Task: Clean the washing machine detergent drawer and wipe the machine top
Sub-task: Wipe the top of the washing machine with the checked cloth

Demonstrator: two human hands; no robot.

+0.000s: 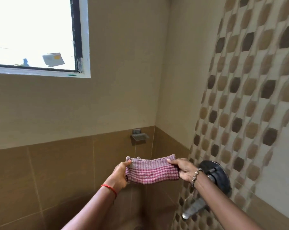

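Note:
A folded pink-and-white checked cloth is stretched flat in the air between my two hands, in front of a tiled corner. My left hand grips its left end, thumb on top, a red thread round the wrist. My right hand pinches the right end, a beaded bracelet on that wrist. No washing machine or detergent drawer is in view.
A round tap valve with a metal spout sticks out of the patterned wall on the right, close behind my right wrist. A metal soap dish is fixed in the corner above the cloth. A bright window sits at upper left.

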